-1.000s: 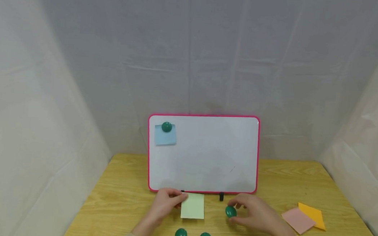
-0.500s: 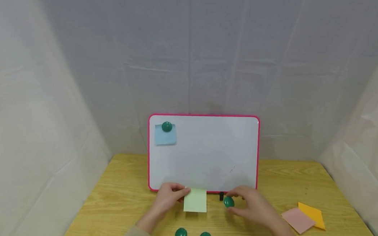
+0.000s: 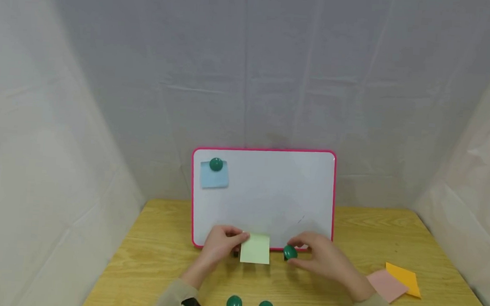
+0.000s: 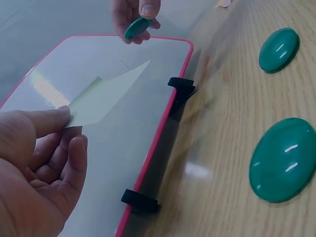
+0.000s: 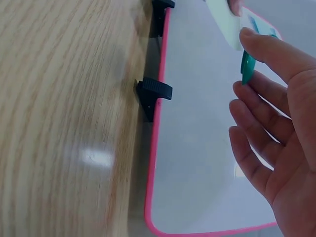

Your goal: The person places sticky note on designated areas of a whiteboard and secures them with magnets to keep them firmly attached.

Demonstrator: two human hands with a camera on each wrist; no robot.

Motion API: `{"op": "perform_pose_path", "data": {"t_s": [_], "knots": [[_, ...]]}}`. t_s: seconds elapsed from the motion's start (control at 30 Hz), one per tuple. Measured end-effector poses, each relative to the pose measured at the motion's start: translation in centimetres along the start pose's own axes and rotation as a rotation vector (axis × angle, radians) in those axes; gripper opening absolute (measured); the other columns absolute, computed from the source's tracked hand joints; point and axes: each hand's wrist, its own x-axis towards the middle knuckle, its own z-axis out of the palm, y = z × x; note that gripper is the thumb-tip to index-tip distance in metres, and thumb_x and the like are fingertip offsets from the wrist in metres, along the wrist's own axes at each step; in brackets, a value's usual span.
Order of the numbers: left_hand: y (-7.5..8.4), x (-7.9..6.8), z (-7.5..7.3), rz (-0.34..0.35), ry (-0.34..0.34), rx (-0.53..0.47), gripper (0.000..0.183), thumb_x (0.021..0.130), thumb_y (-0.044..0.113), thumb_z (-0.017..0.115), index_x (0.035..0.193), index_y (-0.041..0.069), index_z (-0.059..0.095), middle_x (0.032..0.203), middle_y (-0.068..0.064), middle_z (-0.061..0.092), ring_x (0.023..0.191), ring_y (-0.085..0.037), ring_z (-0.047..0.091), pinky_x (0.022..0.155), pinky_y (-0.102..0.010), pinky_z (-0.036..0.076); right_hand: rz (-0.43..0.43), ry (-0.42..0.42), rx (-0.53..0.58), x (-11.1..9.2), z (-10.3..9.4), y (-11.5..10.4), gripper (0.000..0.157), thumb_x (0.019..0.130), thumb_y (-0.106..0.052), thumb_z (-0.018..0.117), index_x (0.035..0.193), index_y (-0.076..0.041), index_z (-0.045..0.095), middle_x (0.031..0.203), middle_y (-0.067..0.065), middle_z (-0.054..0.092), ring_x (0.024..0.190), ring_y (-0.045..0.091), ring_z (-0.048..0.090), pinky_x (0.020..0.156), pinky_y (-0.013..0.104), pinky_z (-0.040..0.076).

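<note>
While my left hand [image 3: 218, 244] pinches a pale green note [image 3: 256, 249] near its upper left corner, my right hand [image 3: 320, 257] holds a green disc [image 3: 290, 252] between thumb and fingertips, the remaining fingers loosely bent. The note reaches out to the right of my left hand, and the disc sits at the left of my right hand, a gap between the two things. A second ago both hands were nearer to me; now they have moved forward, and the note, which was below the whiteboard [image 3: 263, 196], overlaps its bottom edge as I look at it. Whether it touches the board I cannot tell. My right hand has also come closer to the note.

Beyond my hands the board stands in its pink frame, with black feet [image 4: 181, 85] at the lower edge. Ahead of my left hand, high on the board, a blue note [image 3: 214, 179] hangs under a second disc [image 3: 216, 164], unchanged. Nearer to me than both hands, two loose discs [image 3: 234, 304] lie where they lay before. Right of my right hand, a pink note [image 3: 388, 284] overlaps an orange note [image 3: 407, 279]. Under everything is a wood-grained table [image 3: 164, 227]; pale, creased sheeting [image 3: 249, 78] rises behind and on both sides.
</note>
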Motion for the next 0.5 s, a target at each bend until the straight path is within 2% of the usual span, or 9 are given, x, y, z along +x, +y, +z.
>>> {"op": "perform_pose_path", "data": {"t_s": [0.2, 0.33, 0.5], "knots": [[1.0, 0.7, 0.1, 0.011, -0.021, 0.024, 0.030, 0.097, 0.028, 0.082, 0.102, -0.001, 0.079, 0.090, -0.006, 0.074, 0.078, -0.026, 0.070, 0.074, -0.045, 0.062, -0.020, 0.017, -0.061, 1.1, -0.3, -0.2, 0.034, 0.088, -0.030, 0.092, 0.116, -0.017, 0.078, 0.108, -0.011, 0.073, 0.100, 0.022, 0.070, 0.085, 0.037, 0.060], [1.6, 1.2, 0.2, 0.013, -0.021, 0.032, 0.029, 0.098, 0.029, 0.081, 0.102, 0.000, 0.079, 0.089, -0.006, 0.073, 0.076, -0.022, 0.068, 0.076, -0.047, 0.063, -0.042, 0.044, -0.111, 1.7, -0.7, -0.4, 0.035, 0.087, -0.032, 0.092, 0.116, -0.017, 0.078, 0.106, -0.012, 0.072, 0.100, 0.020, 0.070, 0.087, 0.037, 0.060], [2.4, 1.9, 0.0, 0.051, -0.008, 0.079, 0.028, 0.098, 0.031, 0.081, 0.099, 0.003, 0.080, 0.086, -0.003, 0.074, 0.074, -0.017, 0.067, 0.073, -0.041, 0.061, -0.044, 0.081, -0.148, 2.3, -1.1, -0.5, 0.036, 0.088, -0.035, 0.091, 0.116, -0.017, 0.078, 0.108, -0.011, 0.072, 0.103, 0.020, 0.071, 0.090, 0.037, 0.060]]}}
